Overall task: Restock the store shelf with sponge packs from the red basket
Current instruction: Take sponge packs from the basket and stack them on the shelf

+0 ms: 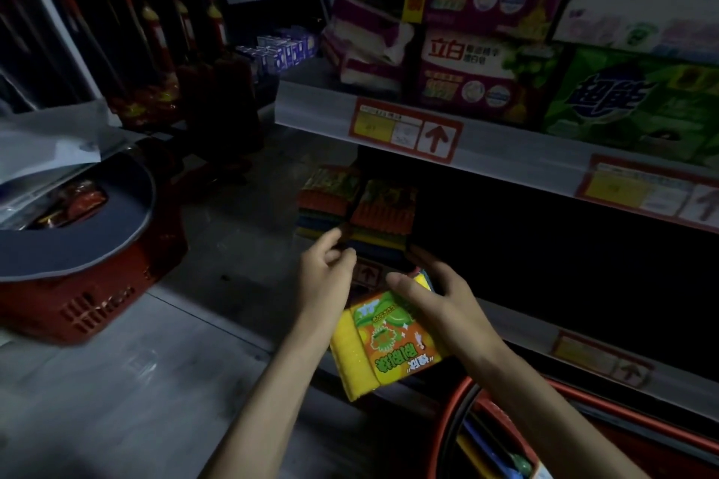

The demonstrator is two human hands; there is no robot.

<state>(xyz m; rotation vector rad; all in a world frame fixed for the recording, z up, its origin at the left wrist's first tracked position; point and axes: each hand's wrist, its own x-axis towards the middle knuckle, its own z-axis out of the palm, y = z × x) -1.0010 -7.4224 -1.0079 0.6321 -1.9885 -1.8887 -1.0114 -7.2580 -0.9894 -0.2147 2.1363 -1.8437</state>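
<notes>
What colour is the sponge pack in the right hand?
Yellow sponge with a green and orange label, seen in the head view: sponge pack, right hand.

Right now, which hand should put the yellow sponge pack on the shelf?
Probably the right hand. It already holds the yellow sponge pack from above, just in front of the sponge stacks on the dark lower shelf. The left hand is empty, fingers loosely curled beside the pack.

Right hand (435,299) grips sponge pack (383,342); left hand (325,276) loose beside shelved packs (365,206).
</notes>
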